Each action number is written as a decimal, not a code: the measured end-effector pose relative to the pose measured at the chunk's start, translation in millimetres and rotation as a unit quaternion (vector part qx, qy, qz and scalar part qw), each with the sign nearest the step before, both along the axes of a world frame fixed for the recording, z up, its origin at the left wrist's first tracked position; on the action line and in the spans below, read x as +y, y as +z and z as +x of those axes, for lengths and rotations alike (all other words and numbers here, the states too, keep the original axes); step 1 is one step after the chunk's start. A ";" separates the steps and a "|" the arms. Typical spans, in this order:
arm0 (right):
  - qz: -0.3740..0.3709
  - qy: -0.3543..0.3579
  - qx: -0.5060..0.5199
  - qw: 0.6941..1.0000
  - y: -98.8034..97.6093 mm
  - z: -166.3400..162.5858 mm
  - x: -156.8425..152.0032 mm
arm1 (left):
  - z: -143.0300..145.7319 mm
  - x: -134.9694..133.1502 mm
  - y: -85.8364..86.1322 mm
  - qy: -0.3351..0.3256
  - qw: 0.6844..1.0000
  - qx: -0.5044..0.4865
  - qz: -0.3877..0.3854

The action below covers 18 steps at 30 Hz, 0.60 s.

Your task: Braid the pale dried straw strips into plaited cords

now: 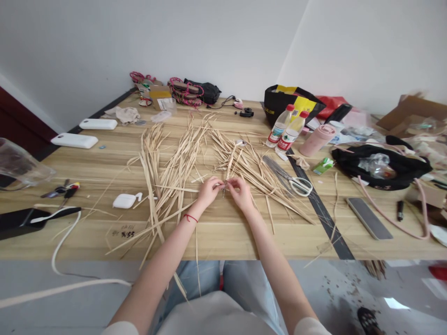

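Both my hands meet at the middle of a wooden table (223, 232) strewn with dry straw strips (178, 163). My left hand (208, 190), with a red string round its wrist, is closed in a pinch on a thin straw strip (228, 172) that runs away from me. My right hand (240, 191) is closed too, fingertips pinched on the same strip right beside the left. A small dark piece hangs between the fingertips; I cannot make it out.
White-handled scissors (296, 182) lie right of the hands. Two bottles (284, 130), a pink cup (316, 139), a black bag (380, 165) and a phone (369, 217) are further right. A white earbud case (124, 201), power banks (74, 140) and a cable (63, 242) lie left.
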State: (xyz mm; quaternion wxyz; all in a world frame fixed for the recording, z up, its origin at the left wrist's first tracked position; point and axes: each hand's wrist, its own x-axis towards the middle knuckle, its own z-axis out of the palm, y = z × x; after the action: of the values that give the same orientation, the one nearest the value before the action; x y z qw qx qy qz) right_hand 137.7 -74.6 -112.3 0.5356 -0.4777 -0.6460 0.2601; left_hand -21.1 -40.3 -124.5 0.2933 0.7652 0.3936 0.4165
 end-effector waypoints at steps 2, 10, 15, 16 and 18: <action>-0.003 0.014 -0.003 1.000 -0.5 0.3 0.8 | 0.0 -0.2 0.1 0.002 1.000 0.001 -0.001; -0.002 0.006 -0.002 1.000 -2.8 1.5 1.7 | 3.0 -5.5 3.5 0.023 1.000 0.002 -0.010; -0.004 -0.030 0.019 0.999 -6.6 -0.6 2.6 | 6.8 -9.1 4.8 0.028 0.999 -0.010 -0.012; -0.007 -0.033 0.019 0.999 -7.1 -0.7 2.9 | 7.3 -9.6 4.9 0.029 0.999 -0.015 -0.015; -0.010 -0.036 0.016 0.999 -7.6 -0.6 3.2 | 7.7 -10.2 5.0 0.035 0.999 -0.020 -0.024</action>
State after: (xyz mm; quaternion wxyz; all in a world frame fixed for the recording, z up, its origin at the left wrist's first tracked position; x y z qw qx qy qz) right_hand 137.1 -71.4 -119.9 0.5504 -0.5016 -0.6170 0.2545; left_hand -13.4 -50.5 -119.5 0.3046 0.7349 0.4242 0.4326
